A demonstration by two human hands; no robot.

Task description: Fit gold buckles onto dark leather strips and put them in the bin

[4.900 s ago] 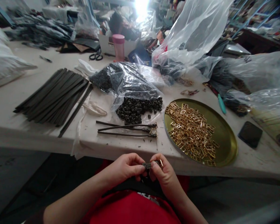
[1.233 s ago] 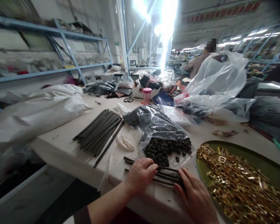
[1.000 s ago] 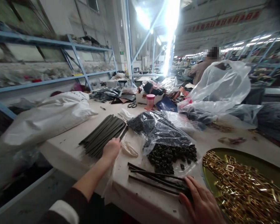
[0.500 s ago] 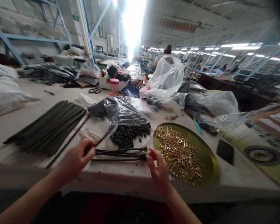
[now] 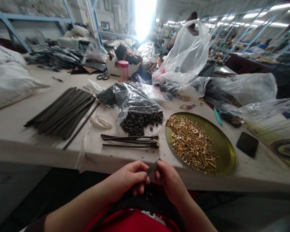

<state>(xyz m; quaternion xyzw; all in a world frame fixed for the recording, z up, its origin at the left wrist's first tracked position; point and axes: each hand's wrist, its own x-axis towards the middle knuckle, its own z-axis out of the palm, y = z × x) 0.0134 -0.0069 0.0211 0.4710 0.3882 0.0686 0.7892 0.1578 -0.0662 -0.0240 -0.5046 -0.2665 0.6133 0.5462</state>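
Observation:
Close to my body, just off the table's front edge, a dark strap (image 5: 152, 167) runs between my two hands. My left hand (image 5: 135, 177) pinches it with thumb and fingers; my right hand (image 5: 168, 177) grips its far end. Whether a buckle sits in the right fingers is hidden. Beyond them lie several finished-looking dark straps (image 5: 128, 139) with gold buckles (image 5: 156, 141) at their right ends. Gold rectangular buckles (image 5: 193, 145) are heaped on a round gold tray (image 5: 224, 151) to the right. Small black loops (image 5: 140, 124) spill from a clear plastic bag (image 5: 135, 96).
A stack of dark straps (image 5: 62, 111) lies at the left, with one single strap (image 5: 81, 127) beside it. A phone (image 5: 247, 144) rests right of the tray. Farther back are scissors (image 5: 102, 76), a pink-lidded jar (image 5: 123, 71) and a large clear bag (image 5: 183, 54).
Both hands have come back from over the table toward my body and closer together. My left hand brought a strap with it; my right hand left the buckled straps. The view has tilted down.

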